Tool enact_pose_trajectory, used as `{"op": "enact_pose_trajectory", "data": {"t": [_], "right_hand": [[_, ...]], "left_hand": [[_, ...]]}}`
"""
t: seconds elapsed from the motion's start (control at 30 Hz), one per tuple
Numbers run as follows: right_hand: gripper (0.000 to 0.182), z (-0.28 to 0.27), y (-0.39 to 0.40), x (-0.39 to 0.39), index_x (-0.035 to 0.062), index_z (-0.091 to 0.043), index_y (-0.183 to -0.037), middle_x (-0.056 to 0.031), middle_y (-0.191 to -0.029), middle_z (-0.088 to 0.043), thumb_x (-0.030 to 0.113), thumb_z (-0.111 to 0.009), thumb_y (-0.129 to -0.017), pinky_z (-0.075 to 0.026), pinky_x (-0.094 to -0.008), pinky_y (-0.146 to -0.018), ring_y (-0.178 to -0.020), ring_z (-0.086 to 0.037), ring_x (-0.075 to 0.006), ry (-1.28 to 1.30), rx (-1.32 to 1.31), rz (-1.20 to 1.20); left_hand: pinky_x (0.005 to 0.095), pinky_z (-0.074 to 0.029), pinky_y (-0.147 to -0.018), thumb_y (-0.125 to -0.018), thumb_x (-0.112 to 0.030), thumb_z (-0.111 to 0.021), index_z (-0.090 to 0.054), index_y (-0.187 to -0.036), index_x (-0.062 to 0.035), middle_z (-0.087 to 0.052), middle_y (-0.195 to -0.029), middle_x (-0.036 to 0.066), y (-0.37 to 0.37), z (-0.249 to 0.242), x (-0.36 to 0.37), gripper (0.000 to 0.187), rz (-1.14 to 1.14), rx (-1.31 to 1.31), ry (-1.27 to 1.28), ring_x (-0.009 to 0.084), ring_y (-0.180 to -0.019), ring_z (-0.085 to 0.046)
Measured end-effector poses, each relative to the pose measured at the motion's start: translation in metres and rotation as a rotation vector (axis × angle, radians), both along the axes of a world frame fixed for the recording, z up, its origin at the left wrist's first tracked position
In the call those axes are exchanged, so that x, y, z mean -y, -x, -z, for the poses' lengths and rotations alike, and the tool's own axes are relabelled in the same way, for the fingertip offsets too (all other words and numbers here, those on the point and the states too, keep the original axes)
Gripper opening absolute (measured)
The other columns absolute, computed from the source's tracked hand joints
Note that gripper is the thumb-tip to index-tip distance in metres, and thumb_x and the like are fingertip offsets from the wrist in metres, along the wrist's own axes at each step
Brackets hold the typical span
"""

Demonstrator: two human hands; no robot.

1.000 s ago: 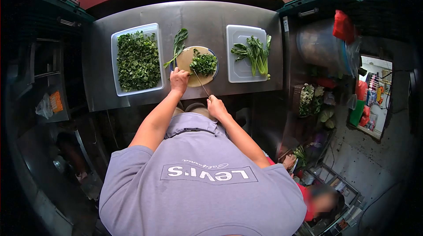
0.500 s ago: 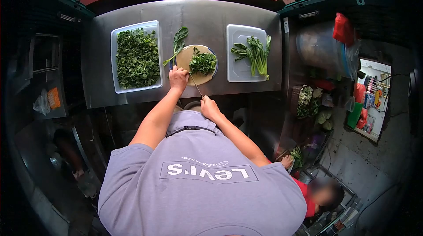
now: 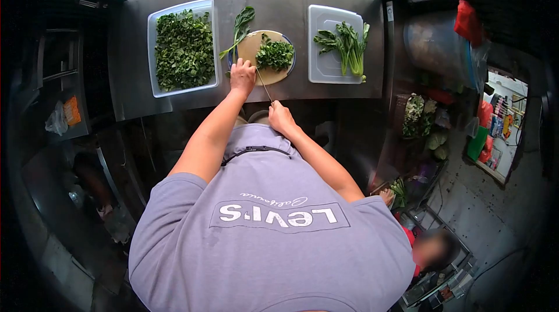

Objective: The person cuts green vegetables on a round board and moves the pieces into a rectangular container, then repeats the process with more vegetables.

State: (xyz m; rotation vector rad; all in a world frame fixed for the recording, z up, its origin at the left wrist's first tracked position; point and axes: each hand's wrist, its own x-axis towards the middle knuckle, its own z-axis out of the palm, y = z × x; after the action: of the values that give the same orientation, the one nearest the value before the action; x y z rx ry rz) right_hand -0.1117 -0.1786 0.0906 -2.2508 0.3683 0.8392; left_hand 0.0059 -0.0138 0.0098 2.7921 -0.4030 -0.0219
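Observation:
My right hand point(image 3: 282, 117) is closed round the handle of a knife point(image 3: 264, 84), whose thin blade slants forward to the near left part of a round cutting board point(image 3: 247, 50). Chopped greens point(image 3: 275, 54) lie heaped on the board's right half. My left hand point(image 3: 243, 76) rests at the board's near left edge, fingers bent and pressed together close to the blade tip. What these fingers hold, if anything, is hidden. Just beyond them a leafy green stalk point(image 3: 242, 25) lies across the board's left edge.
On the steel table point(image 3: 186, 111), a white tub point(image 3: 152, 73) full of chopped greens stands left. A pale plastic lid point(image 3: 320, 20) with whole leafy stalks point(image 3: 349, 50) lies right. Another person's hand point(image 3: 386, 196) is near greens at lower right, beside a side counter with vegetables point(image 3: 416, 115).
The camera view has tilted, so the table appears higher in the picture. Both hands stay at the board, the knife still in my right hand, with little visible movement.

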Motion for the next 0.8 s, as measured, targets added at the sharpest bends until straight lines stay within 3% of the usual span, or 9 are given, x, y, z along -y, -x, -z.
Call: {"op": "enact_pose_trajectory", "data": {"t": [0.03,0.07,0.1,0.17,0.2,0.3,0.33,0.8], "right_hand": [[0.03,0.001,0.0,0.001,-0.0031,-0.059,-0.113,-0.0343,-0.108,-0.068,0.025,-0.052,-0.104,-0.052,-0.0559,-0.091,-0.106,-0.065,-0.052,-0.004,0.004,0.004],[0.03,0.001,0.001,0.002,-0.003,-0.059,-0.114,-0.0341,-0.108,-0.068,0.025,-0.052,-0.104,-0.052,-0.0559,-0.091,-0.106,-0.065,-0.052,-0.006,0.002,0.005],[0.03,0.005,0.003,0.003,-0.0028,-0.059,-0.114,-0.034,-0.108,-0.068,0.025,-0.052,-0.104,-0.051,-0.0559,-0.092,-0.106,-0.065,-0.052,-0.01,-0.001,0.006],[0.03,0.011,0.006,0.004,-0.0027,-0.059,-0.114,-0.034,-0.108,-0.068,0.025,-0.053,-0.104,-0.051,-0.0561,-0.091,-0.106,-0.065,-0.052,-0.013,0.032,0.003],[0.03,0.012,0.006,0.003,-0.0026,-0.059,-0.115,-0.0341,-0.107,-0.068,0.025,-0.053,-0.104,-0.051,-0.0563,-0.091,-0.105,-0.065,-0.052,-0.008,0.059,-0.005],[0.03,0.014,0.009,0.0,-0.002,-0.059,-0.113,-0.0341,-0.106,-0.069,0.026,-0.054,-0.103,-0.053,-0.0567,-0.09,-0.105,-0.066,-0.0511,0.008,0.042,0.0],[0.03,0.014,0.01,-0.001,-0.0024,-0.059,-0.114,-0.0337,-0.107,-0.069,0.025,-0.054,-0.103,-0.052,-0.0566,-0.091,-0.105,-0.065,-0.0516,0.0,0.043,0.016],[0.029,0.011,0.009,-0.006,-0.0018,-0.058,-0.117,-0.0335,-0.112,-0.068,0.024,-0.053,-0.104,-0.053,-0.0549,-0.093,-0.109,-0.065,-0.0509,0.045,-0.021,0.024]], "left_hand": [[0.0401,-0.047,-0.081,-0.085,-0.02,-0.07,-0.074,-0.08,-0.0125,-0.064,-0.096,0.003,0.002,-0.004,0.001,0.009,0.049,0.017,-0.035,0.0256,-0.103,-0.058],[0.0403,-0.047,-0.083,-0.086,-0.017,-0.068,-0.074,-0.094,-0.0091,-0.062,-0.102,0.006,0.004,-0.008,0.0,0.013,0.092,-0.059,-0.069,0.0267,-0.105,-0.057],[0.0403,-0.047,-0.083,-0.086,-0.017,-0.068,-0.074,-0.094,-0.0091,-0.062,-0.102,0.006,0.009,-0.01,0.001,0.013,0.095,-0.055,-0.076,0.0267,-0.105,-0.057],[0.0404,-0.047,-0.086,-0.085,-0.019,-0.068,-0.072,-0.115,-0.0058,-0.061,-0.112,0.009,0.017,-0.013,0.001,0.032,0.109,-0.024,-0.143,0.0275,-0.109,-0.056],[0.0404,-0.047,-0.091,-0.085,-0.018,-0.068,-0.063,-0.131,-0.0003,-0.058,-0.123,0.012,0.02,-0.019,0.001,0.049,0.137,-0.129,-0.161,0.0289,-0.116,-0.054],[0.0399,-0.046,-0.095,-0.085,-0.018,-0.067,-0.057,-0.14,0.001,-0.056,-0.134,0.013,0.035,-0.015,-0.002,0.058,0.147,-0.01,-0.145,0.0291,-0.123,-0.053],[0.0396,-0.044,-0.099,-0.086,-0.017,-0.066,-0.051,-0.146,0.0017,-0.052,-0.142,0.013,0.04,-0.017,-0.003,0.065,0.151,-0.098,-0.164,0.0289,-0.128,-0.05],[0.041,-0.041,-0.103,-0.08,-0.017,-0.069,-0.049,-0.147,0.0026,-0.049,-0.146,0.011,0.039,-0.028,0.001,0.072,0.18,-0.153,-0.275,0.0278,-0.132,-0.047]]}}
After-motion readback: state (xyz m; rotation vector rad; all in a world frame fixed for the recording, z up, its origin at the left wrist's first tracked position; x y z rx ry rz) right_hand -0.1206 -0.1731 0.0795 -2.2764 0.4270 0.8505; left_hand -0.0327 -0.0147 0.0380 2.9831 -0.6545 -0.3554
